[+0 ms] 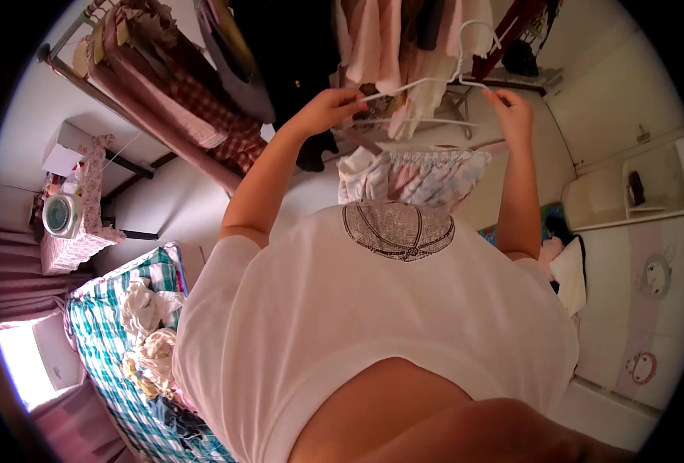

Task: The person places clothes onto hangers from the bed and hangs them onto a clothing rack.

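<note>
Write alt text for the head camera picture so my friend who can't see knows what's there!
Left hand and right hand hold a white hanger near hanging clothes. The person wears a white T-shirt; crumpled fabric lies on green-checked bedding.

From where I watch, the left hand point(330, 109) covers one end of the white hanger point(411, 86). The white shirt point(404, 309) hides the lower part of the patterned cloth point(442, 174) and one side of the checked bedding point(99, 332). Clothes at the top point(369, 38) run out of frame; I can't read folds in the black garment point(292, 69). Glare washes out the window point(25, 363), lower left. Items beside the fan point(62, 215) are too small to name.
</note>
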`<state>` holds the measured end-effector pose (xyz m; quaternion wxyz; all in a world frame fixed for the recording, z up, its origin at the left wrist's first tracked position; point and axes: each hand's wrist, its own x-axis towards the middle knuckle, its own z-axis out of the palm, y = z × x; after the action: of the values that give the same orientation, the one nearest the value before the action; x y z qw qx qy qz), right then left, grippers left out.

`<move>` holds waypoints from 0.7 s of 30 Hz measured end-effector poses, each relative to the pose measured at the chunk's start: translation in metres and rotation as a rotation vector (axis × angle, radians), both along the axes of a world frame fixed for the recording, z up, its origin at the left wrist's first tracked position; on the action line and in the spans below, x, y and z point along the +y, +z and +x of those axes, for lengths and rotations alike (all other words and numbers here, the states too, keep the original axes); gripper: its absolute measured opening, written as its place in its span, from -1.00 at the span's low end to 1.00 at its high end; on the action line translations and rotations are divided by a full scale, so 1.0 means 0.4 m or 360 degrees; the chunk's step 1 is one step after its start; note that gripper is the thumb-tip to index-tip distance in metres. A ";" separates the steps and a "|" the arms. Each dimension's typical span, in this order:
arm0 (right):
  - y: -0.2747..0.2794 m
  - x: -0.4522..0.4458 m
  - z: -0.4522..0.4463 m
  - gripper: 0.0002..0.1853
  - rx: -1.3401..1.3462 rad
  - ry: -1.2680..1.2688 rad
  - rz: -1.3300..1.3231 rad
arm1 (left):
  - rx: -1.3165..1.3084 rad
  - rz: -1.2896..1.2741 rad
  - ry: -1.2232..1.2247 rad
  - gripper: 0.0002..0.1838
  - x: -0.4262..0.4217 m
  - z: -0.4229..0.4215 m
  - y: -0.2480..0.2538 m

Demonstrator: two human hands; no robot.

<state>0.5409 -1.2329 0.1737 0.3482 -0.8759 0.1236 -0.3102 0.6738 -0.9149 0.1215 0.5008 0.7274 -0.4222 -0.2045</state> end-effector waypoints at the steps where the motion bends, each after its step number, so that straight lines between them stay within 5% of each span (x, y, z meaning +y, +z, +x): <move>1: -0.001 -0.030 0.023 -0.67 -0.0069 0.0091 0.0094 | 0.0150 -0.0157 -0.0102 -0.82 -0.032 0.017 -0.014; 7: 0.004 -0.168 0.129 -0.70 -0.0334 0.0201 0.0213 | 0.0553 -0.0296 0.0105 -0.81 -0.177 0.001 0.029; 10: -0.002 -0.178 0.168 -0.71 -0.0817 -0.0229 -0.0653 | 0.0687 -0.0387 0.0143 -0.82 -0.239 -0.007 0.032; 15: -0.101 -0.103 0.196 -0.65 -0.0246 0.0395 0.0935 | 0.0736 -0.0420 0.0211 -0.83 -0.354 -0.024 -0.007; 21: -0.088 -0.069 0.233 -0.66 -0.0439 0.0499 0.1684 | 0.0593 -0.0338 0.0068 -0.82 -0.487 -0.035 -0.035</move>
<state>0.6342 -1.2604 0.1383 0.7943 -0.5415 0.0840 -0.2624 0.6597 -1.1096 0.1077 0.6482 0.6289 -0.3260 -0.2793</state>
